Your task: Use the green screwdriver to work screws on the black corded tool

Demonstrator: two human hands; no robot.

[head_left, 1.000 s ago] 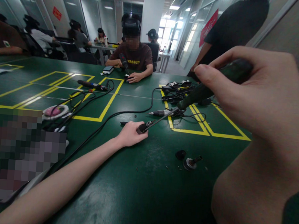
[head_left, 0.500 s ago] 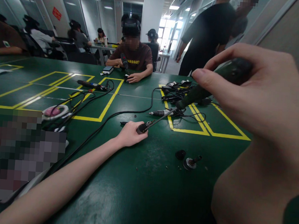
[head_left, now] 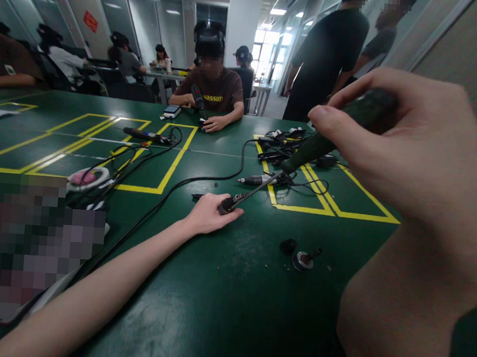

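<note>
My right hand (head_left: 415, 143) is wrapped round the dark green handle of a screwdriver (head_left: 313, 151), whose thin shaft slants down and left. The shaft's tip meets a small black cylindrical part (head_left: 226, 205), which my left hand (head_left: 210, 215) grips near the middle of the table. Where exactly the tip sits on the part is too small to tell. To the right of my left hand, a black cap (head_left: 288, 247) and a round metal piece with a short stem (head_left: 303, 260) lie on the green table (head_left: 228, 310).
Behind the screwdriver lie a grey-black tool (head_left: 257, 180) and a pile of black cables and devices (head_left: 278, 143). A long black cable (head_left: 189, 180) crosses the table. A white tape roll (head_left: 105, 179) lies left. Across the table a person (head_left: 213, 86) holds a tool; others stand at the right.
My left thumb has stretched out slightly to the right beside the black part. The screwdriver handle has turned a little in my right fingers. Standing people in the background have shifted.
</note>
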